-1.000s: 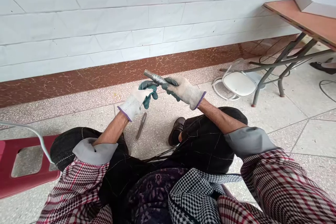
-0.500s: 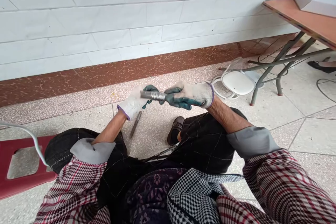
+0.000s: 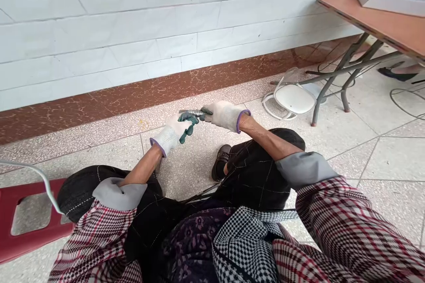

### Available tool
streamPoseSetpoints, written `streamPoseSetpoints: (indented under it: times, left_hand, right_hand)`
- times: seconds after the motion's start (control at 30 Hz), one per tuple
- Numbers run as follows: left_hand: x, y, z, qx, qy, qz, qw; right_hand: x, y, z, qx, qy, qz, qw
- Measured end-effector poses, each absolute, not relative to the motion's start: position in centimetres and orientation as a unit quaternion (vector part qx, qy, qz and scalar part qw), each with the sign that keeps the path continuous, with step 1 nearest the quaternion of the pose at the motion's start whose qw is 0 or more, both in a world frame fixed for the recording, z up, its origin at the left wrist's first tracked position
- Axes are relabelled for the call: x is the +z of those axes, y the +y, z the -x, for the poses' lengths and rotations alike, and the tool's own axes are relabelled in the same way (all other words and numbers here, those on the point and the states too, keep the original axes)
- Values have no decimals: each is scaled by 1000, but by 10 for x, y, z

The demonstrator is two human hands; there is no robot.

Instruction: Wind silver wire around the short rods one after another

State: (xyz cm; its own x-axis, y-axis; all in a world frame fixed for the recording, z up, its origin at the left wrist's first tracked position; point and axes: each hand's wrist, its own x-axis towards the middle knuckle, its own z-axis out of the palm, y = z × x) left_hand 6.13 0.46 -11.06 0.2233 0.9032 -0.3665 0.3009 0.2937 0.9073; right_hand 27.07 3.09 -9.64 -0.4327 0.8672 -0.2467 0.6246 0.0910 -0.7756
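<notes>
Both hands wear white knit gloves with dark green palms and purple cuffs. My right hand [image 3: 223,114] is closed around the right end of a short grey metal rod [image 3: 193,112] wound with thin silvery wire. Just below the rod's wound part, my left hand [image 3: 177,130] has its fingers curled in against it. Its fingertips partly cover the rod's lower side, so the exact contact is hard to see. On the floor behind my left wrist, only a bit of another metal rod [image 3: 158,166] shows.
A red plastic stool [image 3: 36,241] stands at the left, with a pale cable [image 3: 41,172] over it. To the right are a small white chair [image 3: 294,98] and a folding table [image 3: 372,15] bearing a white box [image 3: 392,2]. Another person's foot [image 3: 398,73] shows beyond the table.
The wound rod has turned away, with its left end now farther back. My left hand has moved in below it, my right hand has shifted left and rolled over, and the floor rod has become mostly hidden.
</notes>
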Motion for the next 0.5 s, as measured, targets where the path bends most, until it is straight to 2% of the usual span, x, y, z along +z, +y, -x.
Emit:
streamPoseSetpoints:
  times: [0.13, 0.37, 0.5]
  left_hand:
    - [-114, 3, -67, 294, 547, -453, 640]
    - [-124, 6, -72, 330, 557, -397, 651]
    - [-116, 6, -70, 375, 527, -400, 649]
  right_hand:
    - [-96, 28, -271, 416, -727, 528, 139]
    - [-97, 29, -266, 406, -722, 531, 179]
    - [-94, 28, -272, 495, -680, 499, 209]
